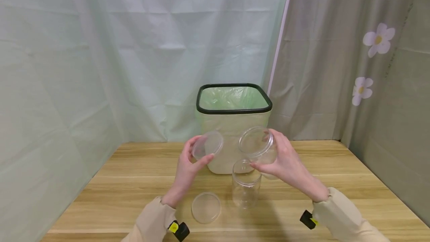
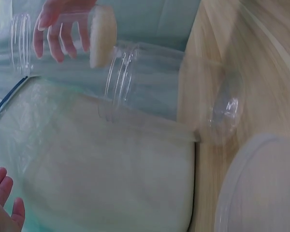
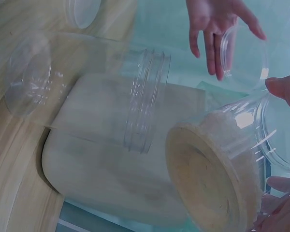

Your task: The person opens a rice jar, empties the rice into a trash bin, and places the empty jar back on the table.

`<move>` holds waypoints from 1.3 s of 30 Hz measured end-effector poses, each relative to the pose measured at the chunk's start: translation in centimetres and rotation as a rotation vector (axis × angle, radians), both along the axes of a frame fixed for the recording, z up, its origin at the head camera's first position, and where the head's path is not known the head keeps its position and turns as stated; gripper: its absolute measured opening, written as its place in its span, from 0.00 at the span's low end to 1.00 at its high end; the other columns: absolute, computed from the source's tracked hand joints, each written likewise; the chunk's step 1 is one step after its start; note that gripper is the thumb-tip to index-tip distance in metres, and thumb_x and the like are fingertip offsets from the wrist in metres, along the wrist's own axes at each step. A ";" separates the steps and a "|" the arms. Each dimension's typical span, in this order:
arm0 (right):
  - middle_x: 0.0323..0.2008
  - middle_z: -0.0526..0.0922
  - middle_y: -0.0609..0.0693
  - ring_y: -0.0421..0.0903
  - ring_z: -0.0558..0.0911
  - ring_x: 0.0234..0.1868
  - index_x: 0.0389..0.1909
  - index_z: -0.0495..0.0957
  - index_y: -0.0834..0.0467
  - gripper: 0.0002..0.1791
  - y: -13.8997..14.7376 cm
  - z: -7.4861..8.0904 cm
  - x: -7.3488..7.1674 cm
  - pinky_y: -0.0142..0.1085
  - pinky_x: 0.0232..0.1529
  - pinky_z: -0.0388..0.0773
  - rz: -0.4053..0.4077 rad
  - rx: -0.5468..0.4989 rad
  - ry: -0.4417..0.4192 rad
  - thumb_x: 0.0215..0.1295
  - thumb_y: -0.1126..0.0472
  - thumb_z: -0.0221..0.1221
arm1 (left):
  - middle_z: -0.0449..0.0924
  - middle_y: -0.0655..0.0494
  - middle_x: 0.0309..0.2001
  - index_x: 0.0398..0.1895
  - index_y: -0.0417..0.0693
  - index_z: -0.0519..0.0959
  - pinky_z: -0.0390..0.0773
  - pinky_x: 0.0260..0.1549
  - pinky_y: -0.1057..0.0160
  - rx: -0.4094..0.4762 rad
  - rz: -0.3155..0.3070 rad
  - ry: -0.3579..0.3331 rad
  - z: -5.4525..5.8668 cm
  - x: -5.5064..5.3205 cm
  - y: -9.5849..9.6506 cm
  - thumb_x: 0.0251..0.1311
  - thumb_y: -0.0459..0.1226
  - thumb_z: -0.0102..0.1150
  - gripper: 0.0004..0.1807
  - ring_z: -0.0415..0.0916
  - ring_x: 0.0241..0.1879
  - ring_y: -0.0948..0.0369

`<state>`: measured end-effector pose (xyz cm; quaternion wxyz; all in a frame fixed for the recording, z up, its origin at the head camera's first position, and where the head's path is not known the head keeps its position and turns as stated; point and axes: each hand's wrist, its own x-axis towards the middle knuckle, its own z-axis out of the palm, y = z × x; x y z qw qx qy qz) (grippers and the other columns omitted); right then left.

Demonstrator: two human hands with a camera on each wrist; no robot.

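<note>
My left hand (image 1: 186,169) pinches a clear round lid (image 1: 208,146) between thumb and fingers, tilted above the table. Level with it, my right hand (image 1: 285,156) grips a clear jar (image 3: 232,121) with its mouth tipped towards the lid; the two are apart. A pale beige layer (image 3: 200,176) shows at this jar's base; what it is I cannot tell. Below the right hand, a second clear jar (image 1: 246,189) stands upright on the table, its mouth uncovered. A second clear lid (image 1: 206,207) lies flat to its left.
Behind the jars stands a pale bin (image 1: 218,122) with a black rim and a thin greenish liner (image 1: 235,98). The wooden table (image 1: 134,189) backs onto pale curtains (image 1: 168,47), with a grey flowered curtain (image 1: 319,66) to the right.
</note>
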<state>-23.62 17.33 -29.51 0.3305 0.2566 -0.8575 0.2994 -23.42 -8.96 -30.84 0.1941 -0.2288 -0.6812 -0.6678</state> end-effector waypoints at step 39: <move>0.44 0.71 0.58 0.54 0.69 0.46 0.55 0.63 0.67 0.49 2.8 -0.6 -0.3 0.50 0.44 0.67 -0.060 -0.006 -0.013 0.30 0.51 0.75 | 0.67 0.49 0.49 0.55 0.39 0.67 0.62 0.46 0.54 -0.407 0.263 -0.137 -5.4 -2.6 -7.7 0.43 0.47 0.69 0.37 0.63 0.48 0.56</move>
